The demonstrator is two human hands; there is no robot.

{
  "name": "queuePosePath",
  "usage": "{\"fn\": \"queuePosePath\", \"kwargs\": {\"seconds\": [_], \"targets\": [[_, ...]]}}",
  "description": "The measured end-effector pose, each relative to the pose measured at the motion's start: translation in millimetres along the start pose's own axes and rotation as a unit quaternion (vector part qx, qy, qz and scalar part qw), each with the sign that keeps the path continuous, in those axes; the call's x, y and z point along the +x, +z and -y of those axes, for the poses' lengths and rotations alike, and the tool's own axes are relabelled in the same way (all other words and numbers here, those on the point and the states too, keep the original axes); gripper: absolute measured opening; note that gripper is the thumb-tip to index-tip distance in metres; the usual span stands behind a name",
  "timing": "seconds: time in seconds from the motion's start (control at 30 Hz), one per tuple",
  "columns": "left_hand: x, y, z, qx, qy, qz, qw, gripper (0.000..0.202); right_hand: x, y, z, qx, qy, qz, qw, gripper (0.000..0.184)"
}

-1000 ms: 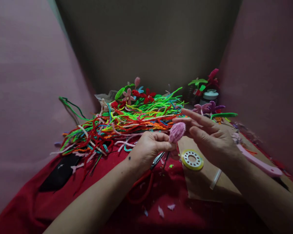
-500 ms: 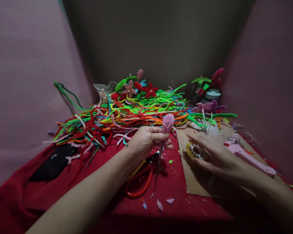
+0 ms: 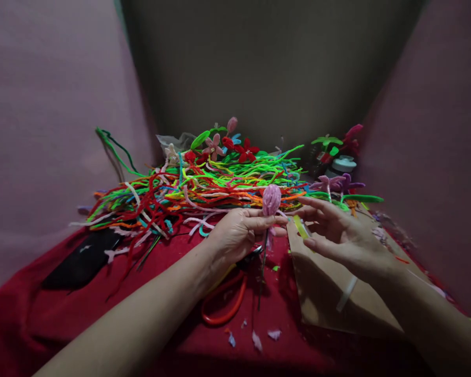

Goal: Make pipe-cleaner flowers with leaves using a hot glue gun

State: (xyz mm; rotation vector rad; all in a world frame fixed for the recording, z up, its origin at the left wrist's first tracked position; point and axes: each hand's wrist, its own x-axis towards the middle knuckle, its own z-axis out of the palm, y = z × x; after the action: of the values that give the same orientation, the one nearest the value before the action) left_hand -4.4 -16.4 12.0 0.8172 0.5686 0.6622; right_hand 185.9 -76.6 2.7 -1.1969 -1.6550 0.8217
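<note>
Pinched in the fingers of my left hand [image 3: 239,230] is a pink pipe-cleaner flower bud [image 3: 272,200], upright, its thin dark stem pointing down toward the cloth. My right hand [image 3: 341,235] holds a small roll of yellowish tape [image 3: 300,227] between thumb and fingers, just right of the bud and apart from it. Beneath my left hand lie scissors [image 3: 224,306] with red and yellow handles; part of them is hidden by the wrist.
A heap of colourful pipe cleaners [image 3: 220,180] spreads across the back, with finished flowers [image 3: 246,151] on top. A cardboard sheet [image 3: 325,298] lies at right, a black phone-like object [image 3: 80,262] at left. A lidded bottle [image 3: 342,165] stands back right. Fuzz scraps [image 3: 273,334] dot the red cloth [image 3: 172,324].
My right hand has lifted the tape roll off the cardboard and brought it left and up beside the bud, turning it edge-on. My left hand still holds the bud in nearly the same spot.
</note>
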Motion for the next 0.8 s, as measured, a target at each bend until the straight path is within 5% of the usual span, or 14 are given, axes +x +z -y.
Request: {"fn": "queuePosePath", "kwargs": {"seconds": [0.27,0.4,0.63,0.8], "targets": [[6,-7.5,6,0.051,0.064,-0.021,0.996,0.012,5,9,-1,-0.227,-0.150,-0.026,0.962,0.062],[7,-9.2,-1,0.028,0.114,-0.087,0.989,0.003,6,4,-5,-0.169,-0.100,-0.031,0.980,0.063],[4,-3.8,5,0.037,0.036,0.010,0.999,0.013,4,7,-13,-0.171,-0.099,-0.030,0.980,0.067],[7,-9.9,0,0.057,0.099,-0.062,0.991,0.008,3,7,-13,-0.137,-0.067,-0.027,0.988,0.069]]}}
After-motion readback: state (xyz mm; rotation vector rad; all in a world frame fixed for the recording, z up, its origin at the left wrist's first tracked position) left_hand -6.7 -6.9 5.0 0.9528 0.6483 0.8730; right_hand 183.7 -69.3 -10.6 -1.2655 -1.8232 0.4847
